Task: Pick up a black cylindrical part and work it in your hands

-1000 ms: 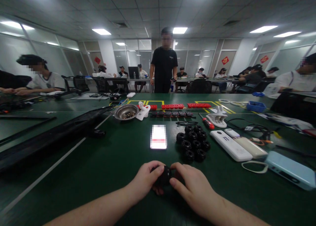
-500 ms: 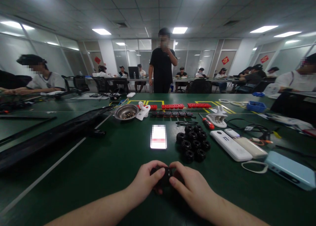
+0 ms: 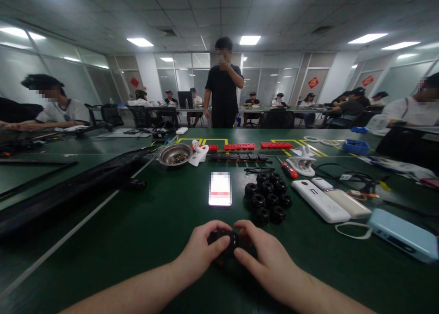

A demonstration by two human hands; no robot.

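Both of my hands meet low at the middle of the green table [image 3: 137, 240]. My left hand [image 3: 202, 250] and my right hand [image 3: 264, 259] are closed round one small round black part [image 3: 227, 241], fingers and thumbs pinching it from either side. Most of that part is hidden by my fingers. Just beyond my right hand sits a cluster of several similar black ring-shaped parts [image 3: 269, 197]. A lit phone [image 3: 220, 189] lies flat beyond my left hand.
A metal bowl [image 3: 175, 155], white clips, red and black strips, a red-handled screwdriver [image 3: 287, 169], power banks [image 3: 320, 201] and cables lie farther back and to the right. A long black frame [image 3: 75, 186] lies at left. A person in black stands across the table; others sit around.
My hands have stayed put, turning the black part slightly between the fingers. The standing person has raised a hand to the face.
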